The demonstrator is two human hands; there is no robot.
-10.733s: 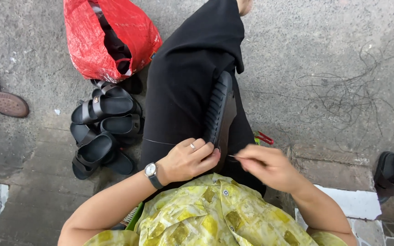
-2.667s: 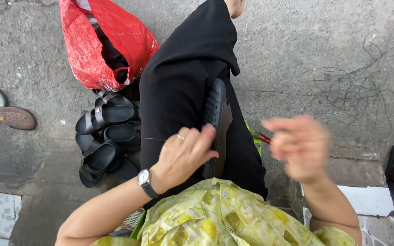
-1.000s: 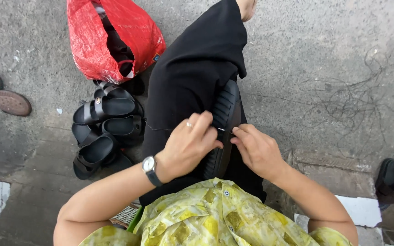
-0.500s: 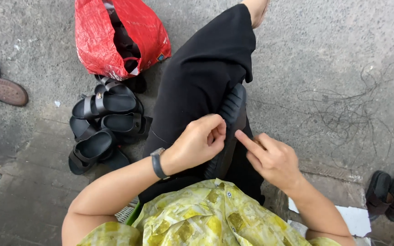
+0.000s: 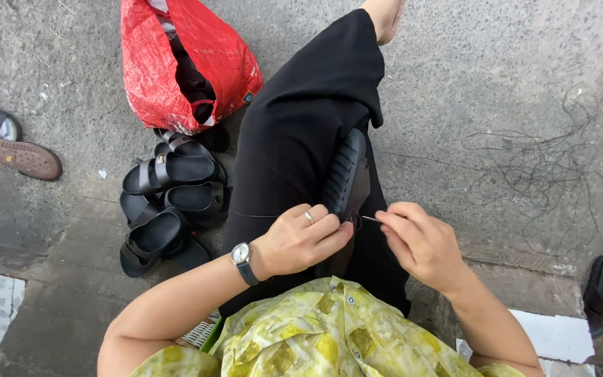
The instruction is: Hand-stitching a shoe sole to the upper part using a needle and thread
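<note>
On the lap, black sandal [image 5: 343,174] lies lengthwise away from body; near end clenched by left hand [image 5: 300,241], needle [image 5: 370,219] pinched by right hand [image 5: 423,244] just beside.

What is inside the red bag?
The red bag gapes open at its top. Dark things, likely more black sandals, show in the opening; the bag's red wall covers everything deeper, so how many cannot be told.

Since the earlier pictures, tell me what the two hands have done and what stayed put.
The right hand, which had swung out away from the lap, has come back and now pinches a thin needle at the edge of the black sandal. The left hand still grips the sandal's near end on the lap. The pile of black sandals and the red bag lie where they were.
</note>
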